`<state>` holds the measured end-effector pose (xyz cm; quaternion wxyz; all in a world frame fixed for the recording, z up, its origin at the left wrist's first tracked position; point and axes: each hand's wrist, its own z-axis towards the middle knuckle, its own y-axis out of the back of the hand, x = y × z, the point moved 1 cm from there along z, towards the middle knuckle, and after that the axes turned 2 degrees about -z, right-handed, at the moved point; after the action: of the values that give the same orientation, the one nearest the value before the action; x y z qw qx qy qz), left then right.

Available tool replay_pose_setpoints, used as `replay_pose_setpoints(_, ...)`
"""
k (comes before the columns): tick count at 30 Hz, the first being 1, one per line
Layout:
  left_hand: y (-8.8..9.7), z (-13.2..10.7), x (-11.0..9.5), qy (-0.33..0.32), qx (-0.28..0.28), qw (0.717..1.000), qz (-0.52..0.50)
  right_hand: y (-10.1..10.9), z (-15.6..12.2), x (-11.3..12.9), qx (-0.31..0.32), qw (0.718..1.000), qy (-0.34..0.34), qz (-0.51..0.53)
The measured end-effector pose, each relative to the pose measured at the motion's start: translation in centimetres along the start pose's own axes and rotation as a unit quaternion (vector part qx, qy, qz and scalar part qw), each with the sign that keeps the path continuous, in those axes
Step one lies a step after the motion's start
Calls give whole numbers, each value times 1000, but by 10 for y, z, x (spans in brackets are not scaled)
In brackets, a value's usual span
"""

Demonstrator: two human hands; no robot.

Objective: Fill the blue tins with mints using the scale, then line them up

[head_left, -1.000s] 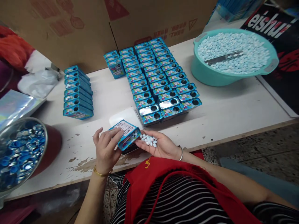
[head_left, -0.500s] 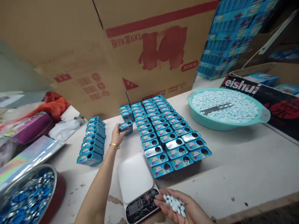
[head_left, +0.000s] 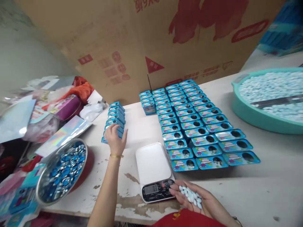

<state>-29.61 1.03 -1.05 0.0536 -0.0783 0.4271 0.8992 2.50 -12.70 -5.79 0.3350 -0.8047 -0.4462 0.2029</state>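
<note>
My left hand reaches over the near end of a short row of blue tins; its thumb stands apart from the fingers, with the nearest tins partly hidden behind it. Palm up and cupped, my right hand holds a small heap of pale blue candies beside the front of a white kitchen scale. To the right of the scale stand long rows of blue tins with round holes in their tops; some holes show candies inside. A shorter group of tins sits at their far left.
A turquoise basin full of candies and a flat dark tool stands at the right. At the left is a metal bowl of blue and silver lids. A large cardboard box closes off the back. Bags and packaging crowd the left edge.
The view has swung left. My left hand has let go of a tin near the shorter group and moved left to the short row. My right hand still holds the candies.
</note>
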Motion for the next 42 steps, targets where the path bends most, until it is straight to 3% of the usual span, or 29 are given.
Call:
replay_pose_setpoints(2,24,-27,22,44,5,996,81,-1,0,-3,4,1000,-6,-15)
replay_pose_setpoints(4,34,-45,41,62,51,987,136,-3,-2,-6,16,999,-4,-29)
replay_pose_setpoints(6,38,-53,52,34,100,983,151,-5,-5,-9,29,999,5,-42)
replay_pose_setpoints(8,41,-53,49,-17,120,983,138,-5,-9,-12,33,998,18,-53)
replay_pose_setpoints(11,56,-45,22,-74,124,986,86,-5,-16,-13,25,997,33,-60)
replay_pose_setpoints(16,85,-36,-62,-159,206,965,-39,-7,-28,-13,3,997,31,-73)
replay_pose_setpoints(19,80,-40,-104,-219,287,930,-76,-7,-32,-14,9,996,34,-78)
replay_pose_setpoints(23,59,-45,-124,-252,338,904,-67,-3,-37,-17,20,996,45,-76)
replay_pose_setpoints(25,57,-44,-124,-243,326,910,-83,-1,-39,-17,22,996,44,-77)
replay_pose_setpoints(28,74,-40,-118,-192,251,937,-148,1,-42,-15,23,996,51,-72)
replay_pose_setpoints(32,108,-42,-99,-47,117,972,-196,4,-43,-13,9,997,59,-43)
replay_pose_setpoints(35,122,-56,-76,50,51,977,-201,6,-42,-12,-9,997,70,-32)
replay_pose_setpoints(39,120,-79,-46,127,51,967,-214,5,-39,-9,-29,995,93,-16)
replay_pose_setpoints(42,113,-90,-36,149,69,963,-215,4,-37,-9,-39,994,101,-11)
